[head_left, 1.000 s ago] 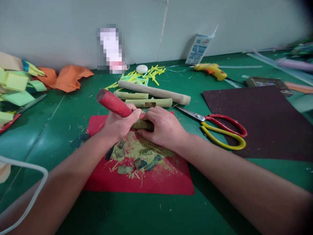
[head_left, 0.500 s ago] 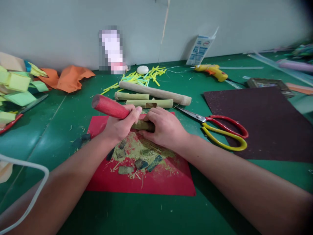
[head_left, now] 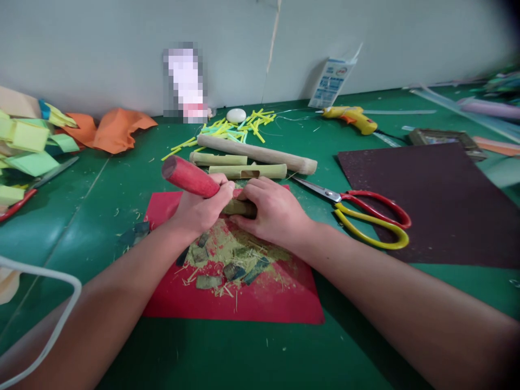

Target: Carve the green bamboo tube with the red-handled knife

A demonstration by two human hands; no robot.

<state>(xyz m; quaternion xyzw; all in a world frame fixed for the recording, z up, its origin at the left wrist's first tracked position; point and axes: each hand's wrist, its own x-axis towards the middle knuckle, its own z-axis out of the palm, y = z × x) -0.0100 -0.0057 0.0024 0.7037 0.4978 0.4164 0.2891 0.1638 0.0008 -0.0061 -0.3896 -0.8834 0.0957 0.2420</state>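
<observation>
My left hand [head_left: 199,211] is closed around the thick red handle of a tool [head_left: 190,176]. Its butt points up and to the left, and the working end is hidden behind my fingers and the bamboo. My right hand [head_left: 274,208] grips a short bamboo piece [head_left: 239,208] from the right, pressing it down near the far part of a red sheet [head_left: 280,306]. The tool meets the bamboo beside my left fist. Pale sawdust [head_left: 219,244], splinters and several dark green bamboo chips [head_left: 255,271] lie on the sheet just in front of both hands.
Beyond my hands lie a notched bamboo piece [head_left: 247,171], another bamboo piece [head_left: 219,158] and a long wooden stick [head_left: 260,151]. Scissors [head_left: 365,216] rest at right, partly on a dark sheet [head_left: 447,211]. A yellow glue gun [head_left: 351,118] and cut yellow straws [head_left: 227,129] sit farther back.
The butt of the red handle has swung slightly right and down as my left hand shifted a little. My right hand and the bamboo stay nearly in place.
</observation>
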